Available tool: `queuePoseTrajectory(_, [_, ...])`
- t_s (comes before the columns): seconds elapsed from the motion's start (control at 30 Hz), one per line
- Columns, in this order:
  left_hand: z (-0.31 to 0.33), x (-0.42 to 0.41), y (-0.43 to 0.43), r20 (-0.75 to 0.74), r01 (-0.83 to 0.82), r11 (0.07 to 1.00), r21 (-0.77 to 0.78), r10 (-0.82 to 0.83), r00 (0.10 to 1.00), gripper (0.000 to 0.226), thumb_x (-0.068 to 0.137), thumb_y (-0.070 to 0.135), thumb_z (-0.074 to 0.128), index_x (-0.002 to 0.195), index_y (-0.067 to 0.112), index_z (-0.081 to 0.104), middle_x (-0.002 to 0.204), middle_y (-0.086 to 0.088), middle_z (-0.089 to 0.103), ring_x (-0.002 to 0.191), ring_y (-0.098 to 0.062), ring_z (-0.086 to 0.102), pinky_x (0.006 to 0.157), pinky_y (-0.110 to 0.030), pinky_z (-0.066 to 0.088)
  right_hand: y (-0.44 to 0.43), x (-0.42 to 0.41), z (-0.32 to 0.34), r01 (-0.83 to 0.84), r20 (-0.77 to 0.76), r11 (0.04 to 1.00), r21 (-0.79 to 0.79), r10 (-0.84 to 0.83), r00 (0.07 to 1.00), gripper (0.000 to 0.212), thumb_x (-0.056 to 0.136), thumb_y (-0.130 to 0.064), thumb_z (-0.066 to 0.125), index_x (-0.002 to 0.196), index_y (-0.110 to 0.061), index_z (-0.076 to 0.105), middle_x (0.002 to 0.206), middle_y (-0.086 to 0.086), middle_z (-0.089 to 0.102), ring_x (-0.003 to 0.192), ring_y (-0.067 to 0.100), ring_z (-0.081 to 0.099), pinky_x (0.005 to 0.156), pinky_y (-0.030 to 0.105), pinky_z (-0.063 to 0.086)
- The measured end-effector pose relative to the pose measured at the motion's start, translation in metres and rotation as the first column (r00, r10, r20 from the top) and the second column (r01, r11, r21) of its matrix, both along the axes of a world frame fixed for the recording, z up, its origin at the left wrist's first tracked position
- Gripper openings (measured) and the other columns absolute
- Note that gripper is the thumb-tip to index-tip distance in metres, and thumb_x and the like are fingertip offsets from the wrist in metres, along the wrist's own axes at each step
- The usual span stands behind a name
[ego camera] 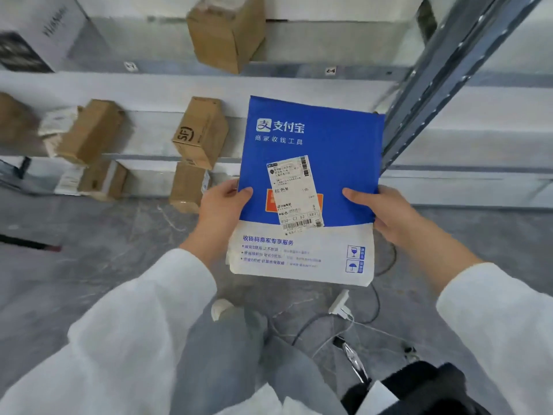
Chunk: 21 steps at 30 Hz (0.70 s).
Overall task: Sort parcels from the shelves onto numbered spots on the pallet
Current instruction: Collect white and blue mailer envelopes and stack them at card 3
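Left hand (pixel 223 205) and right hand (pixel 380 215) grip a flat blue-and-white plastic mailer (pixel 311 187) by its edges, white shipping label (pixel 294 193) facing up, probably for reading.

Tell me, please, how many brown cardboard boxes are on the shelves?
6 boxes: one on top; three mid-level, far left, left, centre; two lowest. Others may be hidden.

Your left sleeve (pixel 134 324), right sleeve (pixel 493 324): white, long, loose. Left hand (pixel 223 208), right hand (pixel 389 215): bare. Trousers (pixel 227 369): grey-blue. Shoe (pixel 220 308): white toe.
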State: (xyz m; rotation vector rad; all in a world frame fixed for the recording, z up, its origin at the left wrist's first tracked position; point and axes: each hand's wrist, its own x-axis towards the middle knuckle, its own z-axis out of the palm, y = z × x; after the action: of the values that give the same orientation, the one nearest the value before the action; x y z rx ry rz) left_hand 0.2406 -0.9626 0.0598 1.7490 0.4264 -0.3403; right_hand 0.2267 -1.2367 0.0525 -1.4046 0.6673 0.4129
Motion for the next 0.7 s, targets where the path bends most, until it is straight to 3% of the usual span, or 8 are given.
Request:
queuePoseTrajectory(0.2, [0.086,-0.061,0.021,0.129,-0.108,0.993,0.046,0.101,0.986,0.014,0.094,0.022,0.06,0.106,0.016,0.066,0.095,0.003,0.075,0.077,-0.014,0.074,0.066,-0.036,0.061,0.039,-0.009,0.082,-0.047,0.158,0.985,-0.168,0.074,0.985,0.054,0.075,-0.025,0.082,0.121,-0.013,0.055,0.113,-0.001,0.069,0.095,0.02,0.07,0.081,0.04,0.058])
queuePoseTrajectory(0.37, [0.127,-0.088,0.025,0.175,-0.161,0.986,0.036,0.153,0.973,0.017,0.093,0.023,0.062,0.108,0.016,0.066,0.094,0.005,0.075,0.076,-0.012,0.074,0.057,-0.025,0.058,0.046,-0.014,0.131,-0.103,0.256,0.956,-0.277,0.176,0.951,0.049,0.078,-0.03,0.08,0.117,-0.017,0.053,0.111,-0.003,0.065,0.093,0.017,0.067,0.076,0.036,0.057])
queuePoseTrajectory(0.47, [0.14,-0.097,0.024,0.215,-0.205,0.978,0.03,0.194,0.957,0.02,0.093,0.023,0.062,0.111,0.017,0.065,0.092,0.008,0.075,0.074,-0.009,0.073,0.052,-0.02,0.055,0.048,-0.021,0.148,-0.114,0.313,0.949,-0.294,0.208,0.927,0.044,0.081,-0.03,0.077,0.115,-0.018,0.052,0.108,-0.006,0.063,0.091,0.011,0.064,0.067,0.027,0.052])
queuePoseTrajectory(0.6, [0.145,-0.128,0.04,0.275,-0.234,0.972,-0.008,0.228,0.934,0.017,0.093,0.018,0.061,0.11,0.019,0.065,0.091,0.012,0.074,0.077,-0.006,0.073,0.054,-0.016,0.054,0.069,-0.042,0.155,-0.126,0.349,0.934,-0.335,0.247,0.904,0.043,0.082,-0.031,0.075,0.116,-0.018,0.052,0.11,-0.006,0.062,0.094,0.013,0.064,0.064,0.026,0.051])
queuePoseTrajectory(0.7, [0.146,-0.168,0.067,0.288,-0.306,0.951,-0.054,0.308,0.907,0.016,0.094,0.017,0.061,0.106,0.025,0.066,0.093,0.011,0.075,0.079,-0.009,0.073,0.06,-0.022,0.057,0.103,-0.067,0.159,-0.188,0.344,0.92,-0.344,0.31,0.887,0.042,0.083,-0.031,0.074,0.116,-0.018,0.051,0.111,-0.005,0.063,0.092,0.013,0.064,0.062,0.026,0.051])
